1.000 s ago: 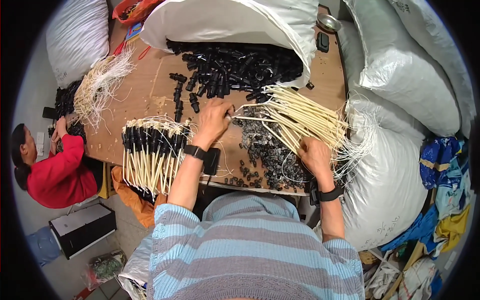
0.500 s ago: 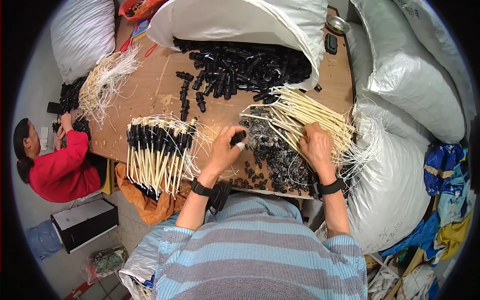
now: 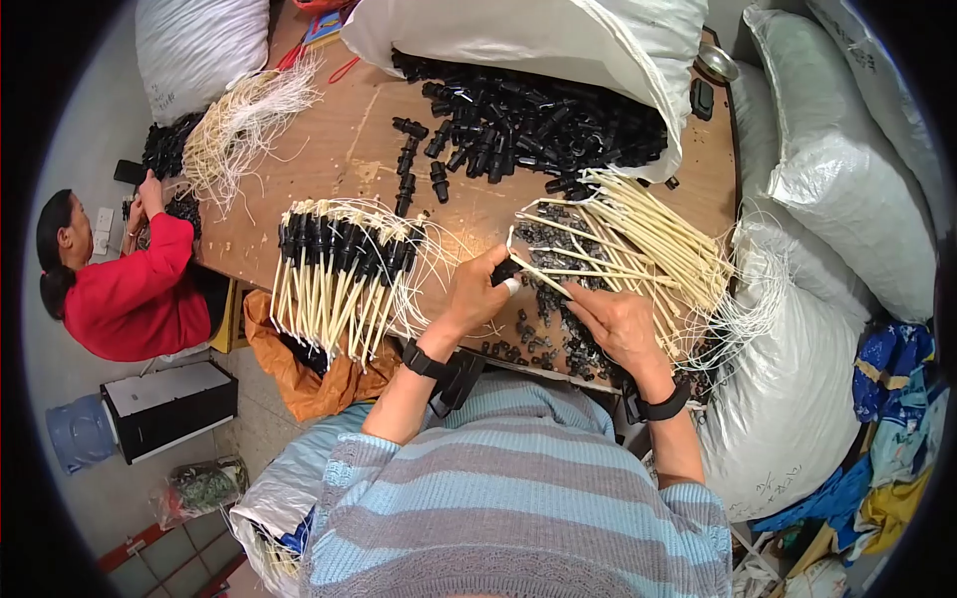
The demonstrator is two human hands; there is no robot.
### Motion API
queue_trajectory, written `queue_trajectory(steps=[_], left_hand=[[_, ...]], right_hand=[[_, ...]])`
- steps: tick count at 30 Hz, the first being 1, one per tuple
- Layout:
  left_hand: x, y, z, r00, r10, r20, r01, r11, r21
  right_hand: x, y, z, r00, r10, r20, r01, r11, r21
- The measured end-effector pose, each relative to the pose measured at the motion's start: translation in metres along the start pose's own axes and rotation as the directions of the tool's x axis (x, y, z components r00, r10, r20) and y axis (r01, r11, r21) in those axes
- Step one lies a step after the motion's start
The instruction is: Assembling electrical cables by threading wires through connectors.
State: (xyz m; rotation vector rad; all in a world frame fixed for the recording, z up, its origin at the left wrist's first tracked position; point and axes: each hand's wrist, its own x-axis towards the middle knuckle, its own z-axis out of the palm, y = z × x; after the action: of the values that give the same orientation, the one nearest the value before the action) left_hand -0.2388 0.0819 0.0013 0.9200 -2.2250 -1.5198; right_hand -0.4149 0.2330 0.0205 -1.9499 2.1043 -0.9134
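Closed around a black plastic fitting, my left hand is near the table's front edge, a white wrap on one finger. My right hand pinches a thin cream tube, whose far end reaches across to the fitting; I cannot tell whether it is inside it. A bundle of cream tubes with white strings lies beyond my right hand. Small dark clips are spread under and between my hands. Left of my left hand lies a row of black fittings with cream tubes.
An open white sack spills black fittings at the back. Full white sacks stand along the right. At the far left a co-worker in a red top sits by a bundle of pale strings. An orange bag hangs beside the table.
My right hand has drawn a cream tube from the bundle and brought it left to the fitting in my left hand. The whole view has shifted slightly.
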Motion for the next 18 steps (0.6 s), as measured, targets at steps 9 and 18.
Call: queue_trajectory(steps=[9, 18], left_hand=[[0.001, -0.012, -0.01, 0.984, 0.091, -0.15, -0.091, 0.996, 0.011], [-0.002, -0.021, 0.0, 0.781, 0.622, -0.064, -0.479, 0.661, 0.577]], right_hand=[[0.002, -0.012, -0.011, 1.0, -0.012, 0.02, 0.013, 0.999, -0.047], [-0.002, -0.02, -0.025, 0.913, 0.317, 0.256, -0.2, 0.896, -0.397]])
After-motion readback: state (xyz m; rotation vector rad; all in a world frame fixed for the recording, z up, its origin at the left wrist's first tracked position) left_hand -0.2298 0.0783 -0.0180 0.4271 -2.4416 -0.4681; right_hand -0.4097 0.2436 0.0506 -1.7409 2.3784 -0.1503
